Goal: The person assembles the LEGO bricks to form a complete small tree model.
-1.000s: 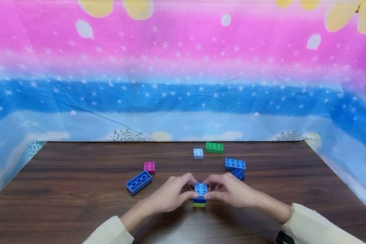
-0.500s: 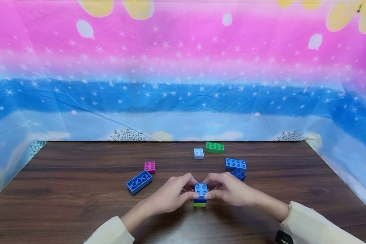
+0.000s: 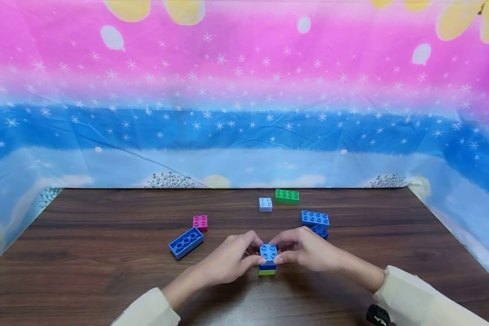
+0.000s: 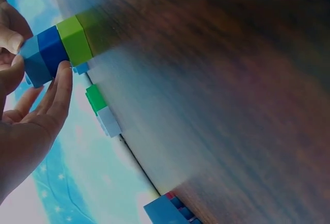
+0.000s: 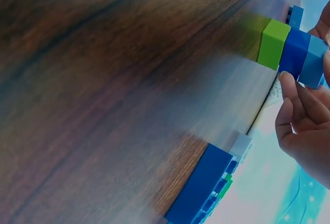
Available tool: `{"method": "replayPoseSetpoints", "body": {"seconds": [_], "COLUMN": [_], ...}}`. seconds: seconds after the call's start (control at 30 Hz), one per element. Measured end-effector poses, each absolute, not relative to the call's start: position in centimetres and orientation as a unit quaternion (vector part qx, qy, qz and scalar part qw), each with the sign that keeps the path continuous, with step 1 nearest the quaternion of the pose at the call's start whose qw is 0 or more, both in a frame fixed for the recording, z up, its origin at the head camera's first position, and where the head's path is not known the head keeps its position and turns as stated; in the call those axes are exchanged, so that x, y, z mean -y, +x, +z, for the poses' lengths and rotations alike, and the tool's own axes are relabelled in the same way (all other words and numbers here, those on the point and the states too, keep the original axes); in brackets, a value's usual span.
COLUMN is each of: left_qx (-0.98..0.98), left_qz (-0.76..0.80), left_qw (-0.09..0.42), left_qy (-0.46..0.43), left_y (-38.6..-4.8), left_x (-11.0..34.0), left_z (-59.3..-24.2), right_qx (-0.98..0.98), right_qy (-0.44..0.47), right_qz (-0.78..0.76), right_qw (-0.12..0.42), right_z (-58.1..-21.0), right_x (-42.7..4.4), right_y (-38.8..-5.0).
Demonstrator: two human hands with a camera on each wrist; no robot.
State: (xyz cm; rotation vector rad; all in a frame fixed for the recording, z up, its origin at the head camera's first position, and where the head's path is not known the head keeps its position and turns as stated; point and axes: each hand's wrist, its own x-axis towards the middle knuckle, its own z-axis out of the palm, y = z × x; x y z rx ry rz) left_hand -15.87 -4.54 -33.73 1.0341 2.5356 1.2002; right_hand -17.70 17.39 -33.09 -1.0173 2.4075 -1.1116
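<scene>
A short stack of toy bricks stands upright on the table, with a lime-green brick (image 4: 74, 40) at the bottom, a dark blue brick (image 5: 294, 51) in the middle and a light blue brick (image 3: 268, 252) with studs on top. My left hand (image 3: 233, 259) pinches the stack's upper part from the left, thumb on the light blue brick. From the right, my right hand (image 3: 307, 250) holds the same part between thumb and fingers. In the wrist views, fingertips of both hands reach the dark blue brick's sides. The stack's far side is hidden in the head view.
Left of the stack lie an upturned blue brick (image 3: 186, 243) and a pink brick (image 3: 200, 222). Further back sit a pale brick (image 3: 265, 204) and a green brick (image 3: 287, 196). A long blue brick (image 3: 314, 218) overlaps a dark blue one (image 3: 320, 231) near my right hand.
My right hand and sleeve have shifted very slightly up in the view. The stack and the left hand look nearly the same, and the loose bricks lie as before.
</scene>
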Motion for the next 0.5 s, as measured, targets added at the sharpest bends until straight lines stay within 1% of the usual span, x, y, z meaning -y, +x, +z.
{"method": "replayPoseSetpoints", "body": {"seconds": [0.37,0.5], "left_qx": [-0.849,-0.852], "left_qz": [0.394,0.389], "left_qw": [0.094,0.099], "left_qy": [0.339,0.337], "left_y": [-16.1,-16.1], "left_x": [4.6,4.6], "left_z": [-33.9,-33.8], "right_qx": [-0.844,-0.854], "right_qy": [-0.342,-0.347], "right_qz": [-0.378,-0.359], "right_qw": [0.167,0.149], "right_z": [-33.2,-32.8], "right_x": [-17.9,-18.6], "right_y": [-17.8,-18.0]}}
